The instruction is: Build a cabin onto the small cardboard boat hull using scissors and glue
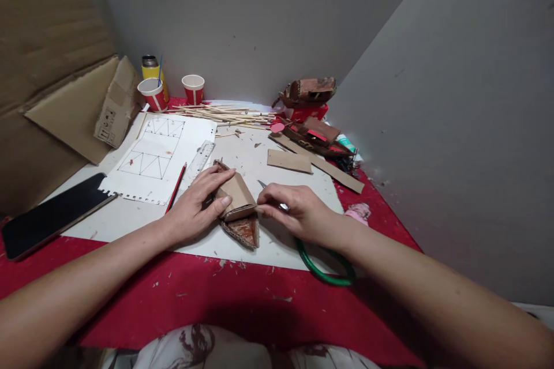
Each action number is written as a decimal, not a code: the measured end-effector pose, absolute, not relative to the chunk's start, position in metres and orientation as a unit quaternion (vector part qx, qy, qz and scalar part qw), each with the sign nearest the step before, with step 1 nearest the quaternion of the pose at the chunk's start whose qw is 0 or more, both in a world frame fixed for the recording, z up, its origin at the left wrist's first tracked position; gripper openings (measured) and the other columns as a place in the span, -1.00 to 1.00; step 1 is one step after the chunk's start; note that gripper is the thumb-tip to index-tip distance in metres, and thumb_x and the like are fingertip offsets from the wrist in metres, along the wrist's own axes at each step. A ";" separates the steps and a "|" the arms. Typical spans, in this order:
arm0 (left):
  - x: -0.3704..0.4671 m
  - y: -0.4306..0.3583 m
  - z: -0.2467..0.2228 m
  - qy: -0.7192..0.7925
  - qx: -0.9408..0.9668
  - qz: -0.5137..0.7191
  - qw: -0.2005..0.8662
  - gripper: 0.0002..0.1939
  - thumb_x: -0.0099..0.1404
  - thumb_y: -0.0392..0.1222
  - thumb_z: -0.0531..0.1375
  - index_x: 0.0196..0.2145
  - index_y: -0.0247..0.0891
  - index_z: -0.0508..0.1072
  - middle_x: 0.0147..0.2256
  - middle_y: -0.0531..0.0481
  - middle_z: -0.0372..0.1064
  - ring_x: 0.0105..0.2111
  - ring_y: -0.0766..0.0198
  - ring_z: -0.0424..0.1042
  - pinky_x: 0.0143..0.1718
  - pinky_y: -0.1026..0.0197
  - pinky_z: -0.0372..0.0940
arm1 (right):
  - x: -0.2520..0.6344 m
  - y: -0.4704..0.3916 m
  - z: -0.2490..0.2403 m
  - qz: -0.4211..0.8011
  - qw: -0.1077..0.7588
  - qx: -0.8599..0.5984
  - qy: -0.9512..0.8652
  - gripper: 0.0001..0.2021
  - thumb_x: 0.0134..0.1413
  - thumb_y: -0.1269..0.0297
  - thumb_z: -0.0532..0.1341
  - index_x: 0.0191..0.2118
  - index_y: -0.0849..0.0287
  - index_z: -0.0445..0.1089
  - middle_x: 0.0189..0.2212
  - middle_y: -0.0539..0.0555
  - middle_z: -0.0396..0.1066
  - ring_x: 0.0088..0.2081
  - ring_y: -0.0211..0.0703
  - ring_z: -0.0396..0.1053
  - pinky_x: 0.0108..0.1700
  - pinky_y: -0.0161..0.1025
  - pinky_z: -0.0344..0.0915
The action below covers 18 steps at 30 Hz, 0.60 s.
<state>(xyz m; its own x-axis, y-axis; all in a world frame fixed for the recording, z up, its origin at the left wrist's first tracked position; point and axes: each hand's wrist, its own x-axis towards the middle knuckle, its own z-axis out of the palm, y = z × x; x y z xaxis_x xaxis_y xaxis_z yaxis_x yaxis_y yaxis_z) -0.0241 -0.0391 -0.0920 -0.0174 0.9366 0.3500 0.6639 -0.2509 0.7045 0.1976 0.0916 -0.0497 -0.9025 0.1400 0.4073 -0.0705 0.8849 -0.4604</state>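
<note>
A small cardboard boat [244, 230] with a pointed, brown-stained hull lies on the white sheet in front of me. Over its middle sits a bent piece of plain cardboard [237, 189], like a curved roof. My left hand [203, 199] grips the boat and this piece from the left, thumb on top. On the other side, my right hand [289, 207] is closed around scissors with green handles [326, 277]; their metal tip pokes out past the fingers. Its thumb and forefinger touch the roof piece's right corner. Whether they pinch it is hard to see.
A tablet [56, 213], a paper with drawn triangles [151, 155], a red pencil [176, 187] and a clear ruler [201, 158] lie left. Behind are thin sticks [225, 115] and paper cups [193, 89]. Cardboard strips [289, 161] and a finished-looking boat [320, 132] are at right.
</note>
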 end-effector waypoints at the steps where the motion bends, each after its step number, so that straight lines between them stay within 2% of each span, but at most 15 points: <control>1: -0.024 -0.039 -0.091 0.588 0.681 0.403 0.169 -0.50 0.46 0.02 0.10 0.32 0.06 0.26 0.29 -0.12 0.28 0.37 -0.13 0.10 0.34 -0.37 0.09 | 0.197 0.092 -0.048 0.241 0.214 -0.013 -0.946 -0.87 0.35 0.37 0.14 -0.30 0.15 0.30 -0.46 -0.01 0.39 -0.47 -0.27 0.30 -0.40 -0.36 0.22; 11: -0.023 -0.040 -0.087 0.598 0.682 0.385 0.168 -0.48 0.48 0.07 0.05 0.33 -0.05 0.25 0.31 -0.18 0.25 0.38 -0.13 0.08 0.35 -0.35 0.06 | 0.192 0.097 -0.045 0.278 0.176 -0.003 -0.944 -0.84 0.33 0.36 0.14 -0.34 0.13 0.28 -0.48 -0.04 0.36 -0.47 -0.28 0.26 -0.41 -0.36 0.18; 15: -0.023 -0.041 -0.085 0.601 0.687 0.366 0.181 -0.45 0.49 0.09 0.03 0.34 -0.12 0.22 0.34 -0.22 0.18 0.40 -0.11 0.03 0.38 -0.35 -0.03 | 0.195 0.094 -0.051 0.306 0.195 -0.033 -0.931 -0.90 0.35 0.28 0.15 -0.25 0.13 0.30 -0.43 -0.01 0.41 -0.44 -0.27 0.32 -0.36 -0.35 0.26; 18: -0.023 -0.042 -0.084 0.594 0.689 0.376 0.178 -0.47 0.48 0.09 0.04 0.33 -0.09 0.23 0.36 -0.22 0.14 0.39 -0.08 0.04 0.37 -0.33 0.00 | 0.196 0.092 -0.052 0.327 0.201 -0.048 -0.922 -0.93 0.36 0.26 0.16 -0.18 0.12 0.31 -0.38 0.01 0.44 -0.41 -0.26 0.36 -0.32 -0.32 0.31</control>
<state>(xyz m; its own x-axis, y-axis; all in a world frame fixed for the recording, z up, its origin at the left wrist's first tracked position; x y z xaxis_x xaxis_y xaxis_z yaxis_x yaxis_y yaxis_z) -0.0225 -0.0423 -0.0843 0.0116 0.9516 0.3072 0.6838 -0.2317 0.6919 0.1958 0.0924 -0.0522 -0.9147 0.2200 0.3391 -0.0424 0.7821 -0.6217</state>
